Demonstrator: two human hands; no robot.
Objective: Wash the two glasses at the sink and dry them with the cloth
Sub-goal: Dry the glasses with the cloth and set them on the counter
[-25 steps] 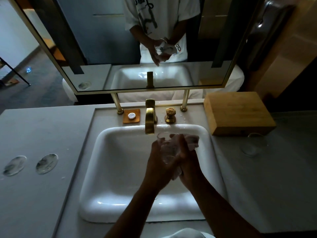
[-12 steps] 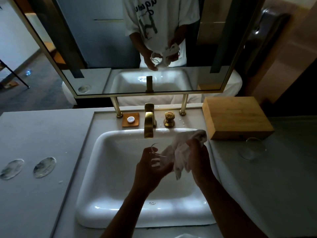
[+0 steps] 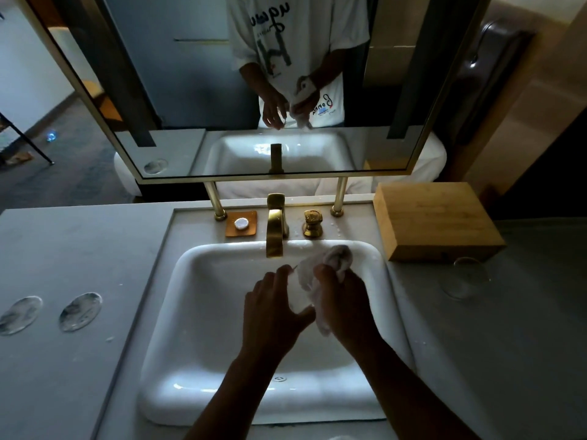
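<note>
- We hold a glass (image 3: 297, 295) over the sink (image 3: 203, 312), just in front of the tap (image 3: 275, 230); it is clear and hard to trace, pale between our two hands.
- Our left hand (image 3: 270, 309) wraps around the glass from the left, fingers curled on its wall.
- Our right hand (image 3: 344, 300) clutches the cloth (image 3: 330, 258), which is bunched against the glass's right side and rises above our knuckles toward the basin's back rim.
- The basin lies open below and to the left of our hands; its right rim runs close beside our right wrist.
- The second glass (image 3: 465, 277) stands on the counter (image 3: 524, 312) to the right, just in front of the wooden box (image 3: 435, 217), well apart from the sink.
- Behind the tap sit a brass knob (image 3: 313, 223) and a small tray (image 3: 241, 223) with a round white piece on it.
- On the left counter we see two round wet marks (image 3: 50, 312), well clear of the sink.
- The mirror (image 3: 178, 90) hangs above the tap on two brass posts.
</note>
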